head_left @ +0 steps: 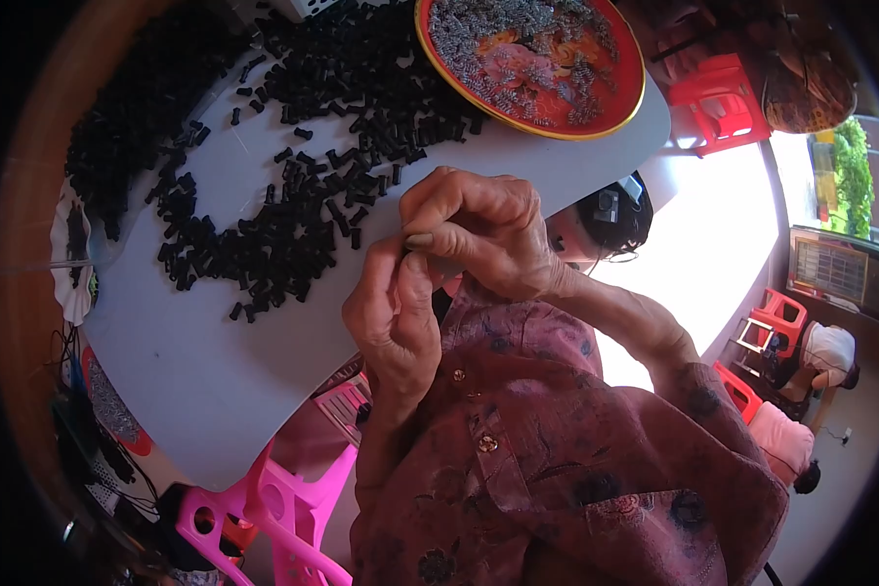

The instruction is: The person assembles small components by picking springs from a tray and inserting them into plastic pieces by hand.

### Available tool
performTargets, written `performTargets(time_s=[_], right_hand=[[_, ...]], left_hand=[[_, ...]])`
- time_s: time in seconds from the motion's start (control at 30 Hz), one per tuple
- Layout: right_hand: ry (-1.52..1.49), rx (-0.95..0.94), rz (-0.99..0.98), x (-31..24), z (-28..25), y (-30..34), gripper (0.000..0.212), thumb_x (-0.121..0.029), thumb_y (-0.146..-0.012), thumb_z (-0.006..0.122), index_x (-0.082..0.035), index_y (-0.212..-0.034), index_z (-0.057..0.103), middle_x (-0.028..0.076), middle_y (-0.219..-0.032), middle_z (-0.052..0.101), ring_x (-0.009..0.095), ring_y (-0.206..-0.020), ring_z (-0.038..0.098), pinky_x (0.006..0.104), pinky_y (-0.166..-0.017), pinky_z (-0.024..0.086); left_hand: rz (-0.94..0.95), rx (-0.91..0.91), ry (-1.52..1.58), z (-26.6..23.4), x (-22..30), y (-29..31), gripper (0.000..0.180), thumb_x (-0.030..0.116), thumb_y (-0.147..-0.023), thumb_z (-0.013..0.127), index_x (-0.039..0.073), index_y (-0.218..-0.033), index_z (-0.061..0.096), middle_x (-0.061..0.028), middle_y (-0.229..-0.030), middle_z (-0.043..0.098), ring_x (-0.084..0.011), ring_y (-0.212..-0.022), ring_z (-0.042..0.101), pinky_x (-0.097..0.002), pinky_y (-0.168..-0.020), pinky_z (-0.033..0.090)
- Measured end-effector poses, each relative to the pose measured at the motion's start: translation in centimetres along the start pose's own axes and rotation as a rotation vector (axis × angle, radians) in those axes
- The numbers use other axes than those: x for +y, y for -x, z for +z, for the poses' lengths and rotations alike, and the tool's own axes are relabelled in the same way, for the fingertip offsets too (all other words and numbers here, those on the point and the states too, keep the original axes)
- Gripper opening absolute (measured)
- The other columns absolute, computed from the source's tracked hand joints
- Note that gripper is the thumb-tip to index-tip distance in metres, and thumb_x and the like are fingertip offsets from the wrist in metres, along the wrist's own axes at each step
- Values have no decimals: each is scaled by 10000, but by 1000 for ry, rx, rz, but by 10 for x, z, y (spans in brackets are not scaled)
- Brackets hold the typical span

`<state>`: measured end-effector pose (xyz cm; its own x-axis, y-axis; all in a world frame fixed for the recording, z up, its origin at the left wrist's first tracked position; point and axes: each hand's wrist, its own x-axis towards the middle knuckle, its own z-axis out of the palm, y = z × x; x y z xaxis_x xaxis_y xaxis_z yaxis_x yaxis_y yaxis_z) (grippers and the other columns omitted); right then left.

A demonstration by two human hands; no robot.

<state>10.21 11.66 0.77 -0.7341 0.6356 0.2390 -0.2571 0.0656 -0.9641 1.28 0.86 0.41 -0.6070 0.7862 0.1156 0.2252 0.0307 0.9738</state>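
Observation:
My left hand and my right hand meet fingertip to fingertip over the table's near edge. Both are closed in a pinch. A small dark bit shows between the thumbs and forefingers, but the fingers hide too much to name it. Just beyond my hands lies a wide spread of small black cylindrical parts with flared ends. At the far right of the table stands a red round tray with a yellow rim, holding many small silvery metal pieces that look like springs.
The pale table bears a larger heap of black parts at the far left. Pink plastic stools stand below left, and a red stool at the far right. Two other people sit off to the right.

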Motion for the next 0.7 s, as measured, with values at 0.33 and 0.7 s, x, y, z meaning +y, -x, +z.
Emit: performTargets(time_s=[0.33, 0.7], right_hand=[[-116, -42, 205, -14, -12, 1, 302, -66, -876, 616, -16, -1168, 561, 63, -915, 613, 106, -839, 591, 258, -757, 489], [130, -161, 67, -7, -19, -6, 142, -105, -861, 642, 7, -945, 666, 76, -827, 623, 153, -756, 595, 275, -679, 470]], left_hand=[[-39, -47, 190, -5, -3, 0, 206, 102, -937, 513, -62, -1048, 571, -85, -848, 619, -129, -722, 598, -246, -658, 507], [-45, -7, 97, 1, 2, 0, 192, 136, -901, 541, -24, -979, 612, -60, -752, 593, -116, -687, 555, -250, -638, 444]])
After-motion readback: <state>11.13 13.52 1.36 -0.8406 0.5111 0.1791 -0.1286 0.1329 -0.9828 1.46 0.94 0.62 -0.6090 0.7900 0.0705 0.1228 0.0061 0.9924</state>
